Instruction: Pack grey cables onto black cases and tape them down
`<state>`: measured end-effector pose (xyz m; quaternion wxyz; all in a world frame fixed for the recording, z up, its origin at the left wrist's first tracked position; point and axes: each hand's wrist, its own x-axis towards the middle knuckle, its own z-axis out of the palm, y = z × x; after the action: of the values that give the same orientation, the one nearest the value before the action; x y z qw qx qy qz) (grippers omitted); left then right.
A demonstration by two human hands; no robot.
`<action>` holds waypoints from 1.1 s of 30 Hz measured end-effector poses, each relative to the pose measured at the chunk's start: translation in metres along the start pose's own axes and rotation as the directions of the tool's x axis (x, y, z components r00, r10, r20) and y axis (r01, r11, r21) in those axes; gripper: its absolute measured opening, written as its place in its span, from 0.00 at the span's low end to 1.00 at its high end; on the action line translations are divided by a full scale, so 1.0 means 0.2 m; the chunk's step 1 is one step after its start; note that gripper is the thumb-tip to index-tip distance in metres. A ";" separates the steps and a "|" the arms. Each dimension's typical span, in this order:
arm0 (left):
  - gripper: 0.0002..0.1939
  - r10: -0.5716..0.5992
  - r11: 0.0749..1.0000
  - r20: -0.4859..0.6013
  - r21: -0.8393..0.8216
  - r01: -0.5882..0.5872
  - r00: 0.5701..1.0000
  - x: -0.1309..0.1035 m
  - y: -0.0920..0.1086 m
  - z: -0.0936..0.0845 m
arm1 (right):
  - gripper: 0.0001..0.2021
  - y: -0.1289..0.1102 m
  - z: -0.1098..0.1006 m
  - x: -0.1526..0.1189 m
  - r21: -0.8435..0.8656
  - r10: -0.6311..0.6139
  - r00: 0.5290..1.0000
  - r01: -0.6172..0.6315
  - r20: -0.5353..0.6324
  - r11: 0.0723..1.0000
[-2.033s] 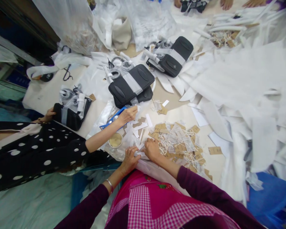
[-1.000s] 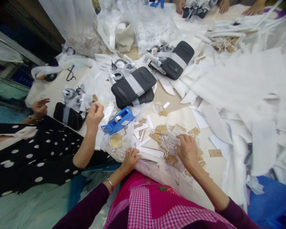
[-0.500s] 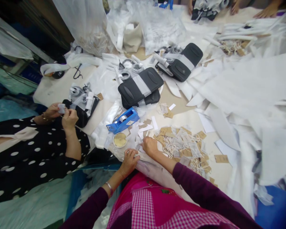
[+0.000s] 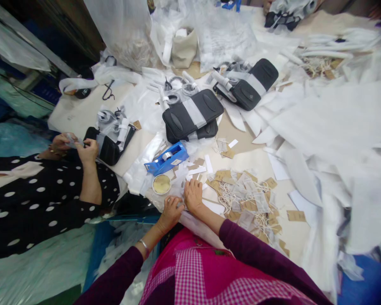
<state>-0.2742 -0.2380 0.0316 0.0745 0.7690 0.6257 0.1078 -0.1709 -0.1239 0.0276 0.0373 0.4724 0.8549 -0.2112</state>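
Near the table's front edge, my left hand (image 4: 172, 212) has its fingers curled together just below a round tin (image 4: 161, 184) with yellowish contents. What it grips is too small to make out. My right hand (image 4: 193, 194) lies beside it, bent over clear plastic, with its fingertips pressed down and partly hidden. A blue tape dispenser (image 4: 167, 158) stands beyond the tin. Right of my right hand spreads a pile of brown tags (image 4: 222, 174) with white strings and small clear bags. White paper strips (image 4: 197, 170) lie above my right hand.
Black cases (image 4: 193, 114) with clear bands and grey cables lie mid-table; another pair (image 4: 255, 84) is behind. At left, a person in a dotted top (image 4: 51, 199) handles clear plastic beside a black case (image 4: 106, 146). White foam sheets (image 4: 339, 114) cover the right side.
My right hand has moved slightly left and down, closer to my left hand, uncovering a white paper at its right. The view has shifted a little. The neighbour's hands have moved slightly.
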 end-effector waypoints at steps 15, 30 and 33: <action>0.11 -0.058 0.997 0.075 -0.048 0.061 0.996 -0.03 -0.05 -0.04 | 0.10 -0.07 0.02 -0.03 0.016 0.105 0.993 -0.104 -0.048 0.994; 0.15 -0.091 0.982 0.116 -0.153 0.108 0.989 -0.03 -0.10 -0.02 | 0.10 0.02 0.08 -0.07 0.059 0.035 0.999 -0.035 -0.008 0.998; 0.15 -0.099 0.980 0.108 -0.164 0.116 0.989 -0.02 -0.10 -0.02 | 0.11 0.06 0.06 -0.06 0.078 0.069 0.996 -0.065 -0.051 0.995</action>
<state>-0.2950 -0.2380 0.0304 0.1764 0.7293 0.6504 0.1182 -0.1567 -0.1331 0.0153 0.0033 0.5072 0.8307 -0.2297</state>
